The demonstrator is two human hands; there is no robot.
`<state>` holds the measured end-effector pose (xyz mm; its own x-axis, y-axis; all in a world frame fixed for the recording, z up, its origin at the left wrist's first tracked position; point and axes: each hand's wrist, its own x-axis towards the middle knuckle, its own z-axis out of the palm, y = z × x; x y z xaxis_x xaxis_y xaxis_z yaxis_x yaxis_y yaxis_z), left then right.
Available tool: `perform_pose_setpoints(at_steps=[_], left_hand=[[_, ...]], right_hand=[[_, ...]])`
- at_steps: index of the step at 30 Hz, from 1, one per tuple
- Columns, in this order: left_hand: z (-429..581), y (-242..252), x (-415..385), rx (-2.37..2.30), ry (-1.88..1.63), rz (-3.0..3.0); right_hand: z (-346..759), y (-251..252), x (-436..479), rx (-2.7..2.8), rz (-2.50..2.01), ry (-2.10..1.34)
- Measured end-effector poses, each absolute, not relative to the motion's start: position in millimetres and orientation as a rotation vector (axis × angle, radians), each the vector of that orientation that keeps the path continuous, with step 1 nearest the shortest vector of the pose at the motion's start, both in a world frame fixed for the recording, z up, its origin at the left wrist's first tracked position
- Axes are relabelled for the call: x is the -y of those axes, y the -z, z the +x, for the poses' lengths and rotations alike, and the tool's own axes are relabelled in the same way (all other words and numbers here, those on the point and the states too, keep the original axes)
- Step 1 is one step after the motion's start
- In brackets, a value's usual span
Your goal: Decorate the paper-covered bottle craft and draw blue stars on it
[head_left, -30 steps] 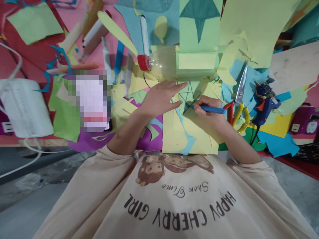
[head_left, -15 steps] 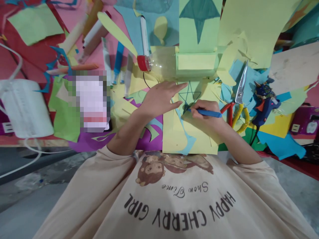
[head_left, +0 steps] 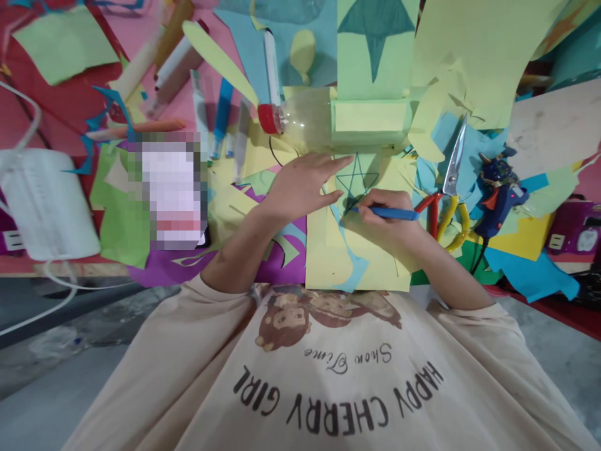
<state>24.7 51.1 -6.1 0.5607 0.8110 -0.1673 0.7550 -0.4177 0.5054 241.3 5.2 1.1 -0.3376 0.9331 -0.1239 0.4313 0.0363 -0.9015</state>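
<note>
My right hand (head_left: 385,207) is closed round a blue pen (head_left: 397,214), its tip at the lower left point of a star outline (head_left: 357,178) drawn on light green paper. The left edge of that paper lies beside my left hand (head_left: 310,185), which rests with thumb and index finger spread. Just beyond both hands a clear plastic bottle (head_left: 307,116) with a red cap (head_left: 269,119) lies on its side, a green and yellow paper band round it. Farther back is a green sheet with a dark teal shape (head_left: 375,25).
Scissors with red and yellow handles (head_left: 453,181) and a dark blue glue gun (head_left: 498,200) lie on the right. Markers (head_left: 223,116), paper scraps, a blurred-out phone (head_left: 173,194) and a white device (head_left: 51,203) with cables are on the left.
</note>
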Motion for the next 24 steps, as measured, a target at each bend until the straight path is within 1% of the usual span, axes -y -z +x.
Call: perform_pose_setpoints(at_steps=[6, 12, 19, 24], left_hand=[[24.5, 6.1, -51.3, -1.251, -0.14, 2.264], [25.2, 4.1, -50.7, -1.255, -0.142, 2.256], [25.1, 3.2, -50.4, -1.259, -0.136, 2.256], [24.8, 3.9, -50.9, -1.247, -0.125, 2.268]], right_hand=[[241.9, 2.0, -7.4, 1.769, -1.392, -1.236], [242.6, 1.1, -5.0, 1.782, -1.363, -1.316], [244.4, 5.3, -7.2, 1.765, -1.364, -1.31], [245.6, -3.7, -13.4, 1.516, -1.358, -1.326]])
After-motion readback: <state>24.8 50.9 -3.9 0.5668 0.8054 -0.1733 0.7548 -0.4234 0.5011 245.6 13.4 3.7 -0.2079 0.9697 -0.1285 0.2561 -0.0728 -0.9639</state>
